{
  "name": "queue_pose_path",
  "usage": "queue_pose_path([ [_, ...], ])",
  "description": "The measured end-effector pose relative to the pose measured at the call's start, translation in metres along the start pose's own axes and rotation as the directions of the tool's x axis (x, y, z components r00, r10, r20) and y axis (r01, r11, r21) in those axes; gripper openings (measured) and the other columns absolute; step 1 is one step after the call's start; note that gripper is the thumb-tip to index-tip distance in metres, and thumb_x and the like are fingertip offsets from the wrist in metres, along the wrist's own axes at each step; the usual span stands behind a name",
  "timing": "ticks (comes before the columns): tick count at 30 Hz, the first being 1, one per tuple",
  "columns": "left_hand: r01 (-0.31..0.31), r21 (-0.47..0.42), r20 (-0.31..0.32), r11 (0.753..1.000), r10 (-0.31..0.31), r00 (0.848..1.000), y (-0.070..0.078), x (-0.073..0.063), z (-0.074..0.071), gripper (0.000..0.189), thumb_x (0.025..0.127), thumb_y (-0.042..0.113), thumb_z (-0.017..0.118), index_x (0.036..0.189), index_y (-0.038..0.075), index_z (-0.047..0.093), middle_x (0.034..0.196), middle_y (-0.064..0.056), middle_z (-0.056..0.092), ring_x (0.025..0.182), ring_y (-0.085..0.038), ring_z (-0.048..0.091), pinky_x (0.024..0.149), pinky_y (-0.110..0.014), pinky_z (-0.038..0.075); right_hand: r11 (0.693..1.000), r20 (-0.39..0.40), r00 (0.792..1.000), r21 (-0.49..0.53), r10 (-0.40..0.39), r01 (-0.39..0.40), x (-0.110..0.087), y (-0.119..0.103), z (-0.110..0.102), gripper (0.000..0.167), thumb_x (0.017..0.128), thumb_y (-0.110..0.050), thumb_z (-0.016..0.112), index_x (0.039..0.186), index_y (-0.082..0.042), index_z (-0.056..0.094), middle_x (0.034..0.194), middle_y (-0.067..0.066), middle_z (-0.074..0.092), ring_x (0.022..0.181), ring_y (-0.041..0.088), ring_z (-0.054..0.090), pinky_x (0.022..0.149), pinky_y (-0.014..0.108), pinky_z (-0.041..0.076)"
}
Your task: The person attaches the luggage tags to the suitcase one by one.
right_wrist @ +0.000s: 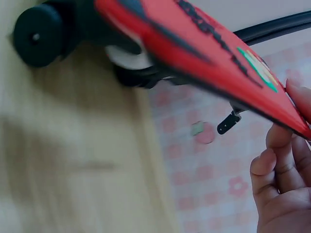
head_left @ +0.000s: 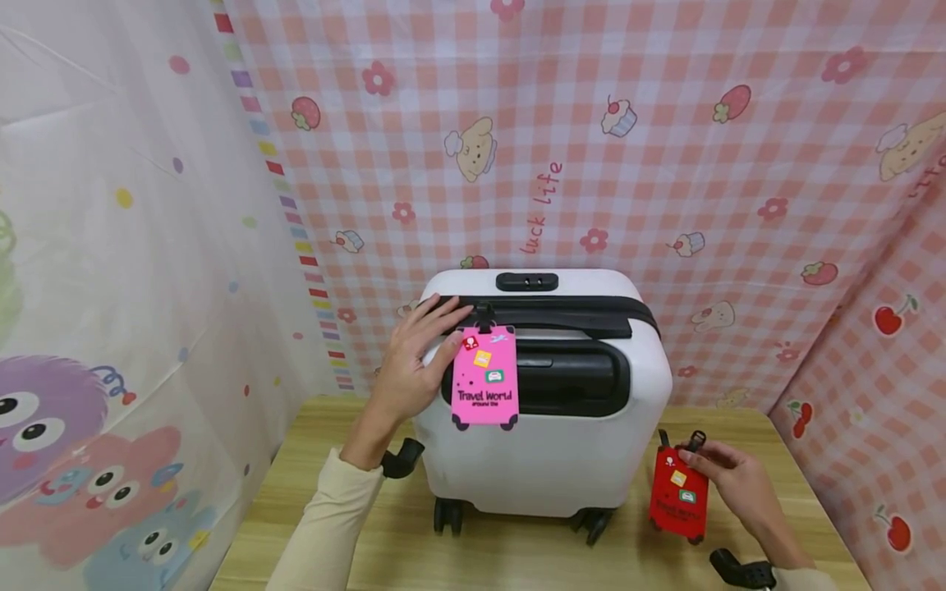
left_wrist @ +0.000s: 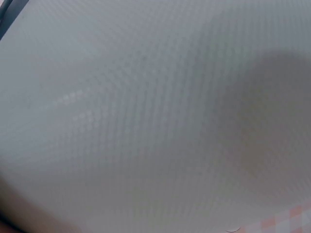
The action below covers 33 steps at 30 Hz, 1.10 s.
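Observation:
A white suitcase [head_left: 532, 468] stands upright on the wooden table, and its pale textured shell [left_wrist: 121, 121] fills most of the left wrist view. From its black top handle [head_left: 562, 310] hangs a pink luggage tag [head_left: 484, 386] by a black strap. My left hand [head_left: 410, 365] rests on the suitcase's upper left edge with fingers extended, the thumb touching the tag's left side. To the right of the suitcase, my right hand [head_left: 742, 484] pinches a red luggage tag [head_left: 676, 505] at its upper edge. The red tag's strap [head_left: 696, 441] is unfastened.
Black caster wheels [head_left: 447, 515] carry the suitcase on the wooden tabletop [head_left: 517, 558]. Behind it hangs a pink checked curtain [head_left: 650, 180]. A white cartoon-printed curtain [head_left: 148, 246] lines the left side, and a cherry-printed cloth [head_left: 887, 394] the right.

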State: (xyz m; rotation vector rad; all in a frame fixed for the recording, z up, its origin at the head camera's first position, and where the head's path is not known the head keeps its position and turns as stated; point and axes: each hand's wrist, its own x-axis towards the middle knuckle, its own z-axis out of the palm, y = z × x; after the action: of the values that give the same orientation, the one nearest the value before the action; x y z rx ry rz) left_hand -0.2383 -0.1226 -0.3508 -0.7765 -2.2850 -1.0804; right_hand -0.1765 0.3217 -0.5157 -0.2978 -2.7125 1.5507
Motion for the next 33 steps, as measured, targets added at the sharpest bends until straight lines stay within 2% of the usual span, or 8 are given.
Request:
queue_pose_path([
  [5,-0.004,-0.004,-0.008,1.0,0.004,1.0,-0.001,0.0,-0.001,0.04,0.1,0.032,0.053,0.136,0.018,0.062,0.149,-0.004,0.05,0.147,-0.025,0.031,0.117,-0.059,0.017,0.993,-0.034,0.995,0.06,-0.098,0.099,-0.002,-0.017,-0.01,0.039,0.095,-0.033,0.068,0.11,0.003,0.067,0.089,-0.017,0.068,0.081,0.001,0.061,0.071,0.021,0.052],
  [10,-0.005,-0.002,-0.004,1.0,0.005,1.0,0.0,0.0,-0.002,0.04,0.1,0.032,0.053,0.136,0.017,0.062,0.149,-0.004,0.05,0.147,-0.025,0.031,0.117,-0.059,0.017,0.965,-0.1,0.971,0.129,-0.216,0.228,-0.005,-0.036,-0.019,0.023,0.095,-0.017,0.068,0.102,0.005,0.068,0.085,-0.02,0.068,0.078,0.001,0.062,0.069,0.017,0.053],
  [16,-0.003,-0.003,0.006,1.0,0.003,1.0,0.0,0.0,0.0,0.04,0.1,0.029,0.053,0.137,0.017,0.061,0.149,-0.004,0.05,0.147,-0.025,0.031,0.117,-0.059,0.017,0.962,-0.211,0.951,0.107,-0.225,0.251,-0.013,-0.059,-0.036,0.011,0.093,-0.016,0.071,0.097,-0.006,0.071,0.083,-0.025,0.067,0.075,-0.004,0.061,0.067,0.012,0.05],
  [19,-0.002,-0.004,0.005,1.0,0.002,1.0,0.0,0.0,0.0,0.039,0.1,0.028,0.053,0.136,0.017,0.061,0.149,-0.004,0.05,0.147,-0.025,0.031,0.117,-0.058,0.017,0.953,-0.244,0.941,0.133,-0.235,0.273,-0.014,-0.067,-0.042,0.004,0.092,-0.012,0.071,0.095,-0.01,0.071,0.08,-0.024,0.067,0.072,-0.003,0.061,0.066,0.011,0.05],
  [25,-0.003,-0.002,0.003,1.0,0.003,1.0,0.001,0.0,0.0,0.039,0.1,0.031,0.053,0.136,0.018,0.062,0.149,-0.003,0.05,0.146,-0.024,0.032,0.117,-0.058,0.017,0.933,-0.271,0.925,0.17,-0.266,0.318,-0.017,-0.081,-0.047,0.007,0.091,-0.009,0.072,0.092,-0.016,0.072,0.077,-0.02,0.068,0.067,-0.001,0.061,0.063,0.012,0.051],
  [29,0.0,-0.002,0.003,1.0,0.0,1.0,0.001,0.0,-0.001,0.039,0.099,0.031,0.054,0.136,0.018,0.062,0.149,-0.003,0.05,0.146,-0.024,0.032,0.117,-0.058,0.017,0.868,-0.303,0.897,0.284,-0.322,0.408,-0.018,-0.091,-0.051,0.011,0.089,0.001,0.07,0.096,-0.008,0.073,0.084,-0.016,0.072,0.071,0.0,0.064,0.066,0.011,0.052],
  [33,0.007,-0.001,0.007,1.0,-0.007,1.0,0.001,0.0,-0.001,0.039,0.1,0.03,0.053,0.136,0.018,0.062,0.149,-0.003,0.05,0.146,-0.024,0.032,0.117,-0.058,0.017,0.766,-0.343,0.867,0.421,-0.362,0.486,-0.018,-0.102,-0.056,0.016,0.087,0.009,0.068,0.101,0.001,0.072,0.094,-0.01,0.075,0.078,0.003,0.067,0.069,0.012,0.053],
])
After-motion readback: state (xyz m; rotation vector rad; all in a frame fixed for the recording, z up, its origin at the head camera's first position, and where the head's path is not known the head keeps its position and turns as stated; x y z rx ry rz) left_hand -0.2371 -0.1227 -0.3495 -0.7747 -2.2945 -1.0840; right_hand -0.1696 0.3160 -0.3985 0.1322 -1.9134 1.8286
